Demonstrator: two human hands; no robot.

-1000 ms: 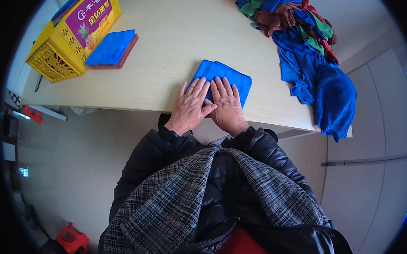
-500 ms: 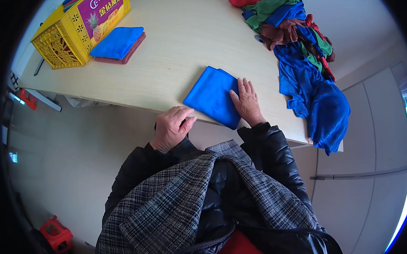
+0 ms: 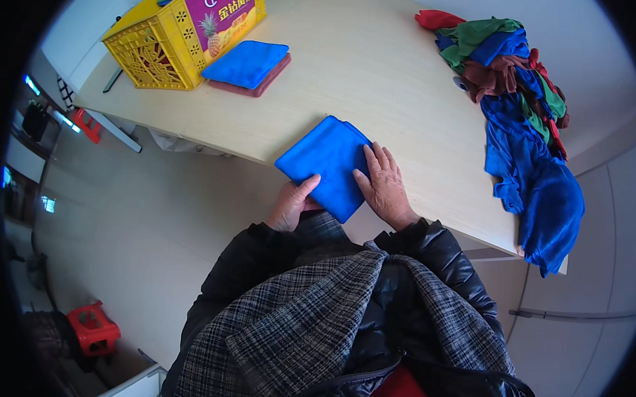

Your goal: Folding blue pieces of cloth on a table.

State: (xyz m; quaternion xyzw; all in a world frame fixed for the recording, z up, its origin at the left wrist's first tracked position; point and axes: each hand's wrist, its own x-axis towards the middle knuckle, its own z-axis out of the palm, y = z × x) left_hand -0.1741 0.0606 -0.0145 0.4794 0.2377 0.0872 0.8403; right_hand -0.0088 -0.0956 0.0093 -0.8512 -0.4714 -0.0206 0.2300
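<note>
Right hand point(image 3: 385, 185) lies flat, palm down and fingers spread, on the right part of the folded blue cloth point(image 3: 327, 163); it presses rather than grips. Left hand point(image 3: 292, 201) is curled at the cloth's near left edge, thumb on top of the fabric and fingers apparently under the overhanging edge, so it reads as a light pinch on the cloth, though the fingers beneath are hidden.

The folded blue cloth sits at the near edge of the pale wooden table point(image 3: 369, 64), its near corner projecting slightly past the table edge toward the person. It is a compact rectangle, turned at an angle to the edge, surface smooth.

Judgement: the folding appears finished or nearly so, and the step in hand is the final flattening and taking up of the piece. The next move would call for a secure hold under both sides so the folds do not slip open on lifting.

Beyond the cloth, far left: a stack of folded cloths point(image 3: 247, 66), blue on top of a dark red one, touching a yellow plastic crate point(image 3: 169, 46). To the right of the folded blue cloth, well apart: a loose pile of mixed cloths point(image 3: 517, 93) in blue, green, red and brown, with one blue piece hanging over the table's right edge.
</note>
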